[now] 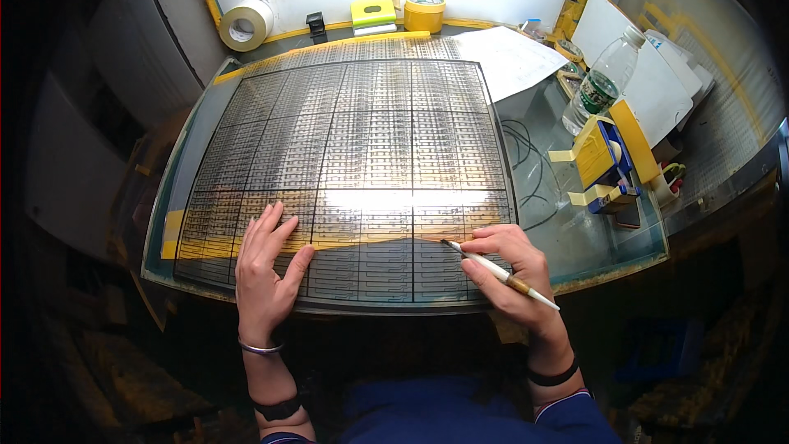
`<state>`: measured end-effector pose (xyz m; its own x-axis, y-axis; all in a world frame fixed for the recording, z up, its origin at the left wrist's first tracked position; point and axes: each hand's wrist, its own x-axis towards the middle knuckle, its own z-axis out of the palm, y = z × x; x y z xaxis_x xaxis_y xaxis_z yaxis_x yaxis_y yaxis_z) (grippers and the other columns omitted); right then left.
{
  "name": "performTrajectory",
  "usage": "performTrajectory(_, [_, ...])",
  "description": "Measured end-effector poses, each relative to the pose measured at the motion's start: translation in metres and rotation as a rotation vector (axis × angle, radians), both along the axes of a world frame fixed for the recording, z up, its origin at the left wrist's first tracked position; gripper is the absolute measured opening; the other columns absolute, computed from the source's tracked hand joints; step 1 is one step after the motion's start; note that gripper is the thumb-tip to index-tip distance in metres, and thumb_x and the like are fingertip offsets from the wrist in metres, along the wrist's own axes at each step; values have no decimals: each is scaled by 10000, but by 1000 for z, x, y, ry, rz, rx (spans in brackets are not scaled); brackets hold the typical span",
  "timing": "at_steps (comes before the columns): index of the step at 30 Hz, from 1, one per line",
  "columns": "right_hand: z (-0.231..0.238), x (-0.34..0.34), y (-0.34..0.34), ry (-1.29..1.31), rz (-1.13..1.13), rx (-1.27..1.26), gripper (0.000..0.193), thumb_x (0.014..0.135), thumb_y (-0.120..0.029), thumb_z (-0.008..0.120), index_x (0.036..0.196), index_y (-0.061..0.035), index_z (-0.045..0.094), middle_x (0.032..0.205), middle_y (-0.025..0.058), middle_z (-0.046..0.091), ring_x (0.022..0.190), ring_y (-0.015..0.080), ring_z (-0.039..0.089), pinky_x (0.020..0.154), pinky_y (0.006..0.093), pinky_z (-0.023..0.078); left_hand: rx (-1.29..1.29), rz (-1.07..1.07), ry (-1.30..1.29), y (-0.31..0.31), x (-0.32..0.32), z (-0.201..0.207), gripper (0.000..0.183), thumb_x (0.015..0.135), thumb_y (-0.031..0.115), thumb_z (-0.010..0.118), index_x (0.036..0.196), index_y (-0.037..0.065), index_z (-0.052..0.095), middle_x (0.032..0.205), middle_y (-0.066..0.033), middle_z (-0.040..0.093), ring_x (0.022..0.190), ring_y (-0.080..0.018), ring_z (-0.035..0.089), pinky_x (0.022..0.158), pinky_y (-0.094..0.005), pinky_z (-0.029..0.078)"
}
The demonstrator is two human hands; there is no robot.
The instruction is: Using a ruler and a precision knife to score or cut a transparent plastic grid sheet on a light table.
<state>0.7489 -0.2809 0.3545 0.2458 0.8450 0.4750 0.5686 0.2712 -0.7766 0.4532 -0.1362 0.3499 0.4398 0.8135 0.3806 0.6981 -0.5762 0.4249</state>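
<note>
A large panel (366, 140), see-through and printed with dense dark lines in a grid, lies before me with a bright reflection across it. My left hand (267, 267) rests flat on its lower left part, fingers spread, holding nothing. Close to the lower right edge, my right hand (514, 271) pinches a slim fine-tipped brush (493, 270) with a white handle and a brownish band. The brush's dark tip points left and is at the panel's surface; I cannot tell whether it touches. Beneath the panel shows a strip of yellow tape (362, 240).
Along the back stand a tape roll (246, 25), a small black object (316, 23), a yellow-green item (373, 14) and a yellow tub (424, 12). White paper (509, 57) lies behind. At right are a plastic bottle (604, 82), a blue-yellow tape dispenser (604, 166) and a thin cable (526, 156).
</note>
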Motion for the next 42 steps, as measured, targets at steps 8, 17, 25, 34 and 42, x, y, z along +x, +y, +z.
performTrajectory(8, [-7,12,-6,74,205,-67,58,820,-17,781,858,-10,738,821,109,718,891,255,686,800,355,534,10,-1,3,0,0,0,440,914,235,757,1301,39,686,1472,-158,589,1433,-326,485,1224,-475,311])
performTrajectory(17, [1,0,0,-7,50,-14,143,817,-48,801,943,-3,748,903,114,732,946,252,685,854,365,536,16,-8,-2,0,0,0,439,917,246,756,1297,36,687,1470,-161,590,1430,-331,486,1222,-476,314])
performTrajectory(25, [-5,12,-7,31,241,-98,140,816,-47,803,940,-10,750,919,117,735,964,258,685,848,350,536,11,-7,-2,0,0,0,439,919,243,755,1297,31,686,1472,-164,587,1434,-333,482,1221,-476,314])
performTrajectory(34, [-1,0,1,0,29,1,139,833,-37,791,963,-7,752,925,128,729,947,255,678,852,364,537,5,-7,-1,1,0,0,440,916,231,755,1300,29,684,1473,-167,585,1435,-336,480,1222,-476,312])
performTrajectory(42, [-6,12,-8,99,256,-72,79,844,-26,775,902,-2,728,894,119,719,851,235,682,782,330,532,-1,-1,0,0,0,1,440,917,229,753,1305,34,683,1476,-163,584,1439,-333,476,1226,-477,308])
